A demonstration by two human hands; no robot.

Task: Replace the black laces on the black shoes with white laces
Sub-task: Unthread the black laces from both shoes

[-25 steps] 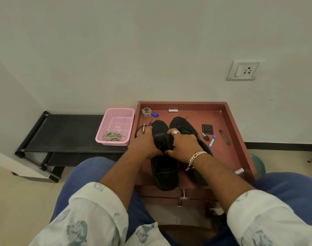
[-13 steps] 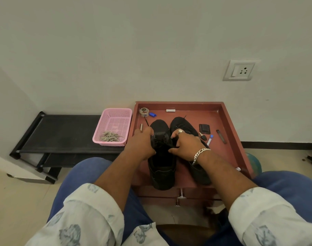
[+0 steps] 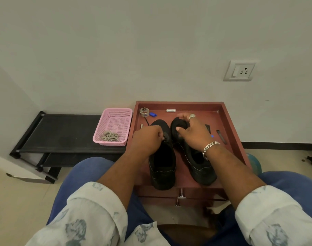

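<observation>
Two black shoes (image 3: 163, 162) side by side on the red tray (image 3: 229, 121), toes toward twelve o'clock, heels toward six. Left shoe open at the throat, dark inside; right shoe (image 3: 196, 162) angled slightly, heel swung toward four o'clock. Left hand (image 3: 148, 139) curled at the left shoe's throat, fingertips pinching something small and dark there — probably a black lace end, though too small to confirm. Right hand (image 3: 192, 132) over the toe end of the right shoe, fingers bent and gripping the dark upper or tongue; ring and bracelet (image 3: 211, 145) visible. No black lace clearly traceable across either shoe's eyelets; whether fully unlaced cannot be told.

White laces (image 3: 110, 136) in a loose tangle inside the pink basket (image 3: 114, 114), at nine o'clock from the shoes, well apart from both hands, on the black rack (image 3: 63, 130).

Likely step: stripping out the last of the black lace or readying the shoes for threading. Best done one shoe at a time — steadying the upper with one hand, drawing the lace straight out along the eyelet row rather than sideways, keeping the tongue flat and centred. Then fetching one white lace, evening its ends before the lowest eyelets.

Small clutter at twelve o'clock on the tray: tape roll (image 3: 144, 112), blue cap (image 3: 153, 114), pale cylinder (image 3: 170, 110). Wall socket (image 3: 240, 70) at one o'clock.
</observation>
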